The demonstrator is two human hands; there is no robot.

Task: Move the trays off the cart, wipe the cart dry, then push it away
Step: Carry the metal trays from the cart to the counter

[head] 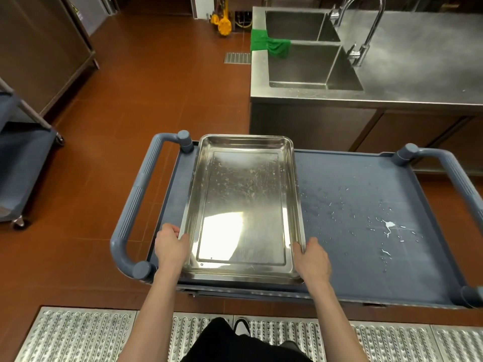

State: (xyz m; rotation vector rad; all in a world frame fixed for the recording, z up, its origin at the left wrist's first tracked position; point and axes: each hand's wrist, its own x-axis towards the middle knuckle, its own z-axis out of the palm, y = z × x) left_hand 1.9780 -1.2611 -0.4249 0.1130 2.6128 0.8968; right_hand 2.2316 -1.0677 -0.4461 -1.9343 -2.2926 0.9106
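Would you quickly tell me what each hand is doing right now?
Left hand: grips the left rim of the steel tray.
Right hand: grips the tray's right rim.

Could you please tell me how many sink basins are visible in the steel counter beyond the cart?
2. The far basin sits at the counter's back; the near basin is directly in front of it, with a green cloth draped over the divider between them.
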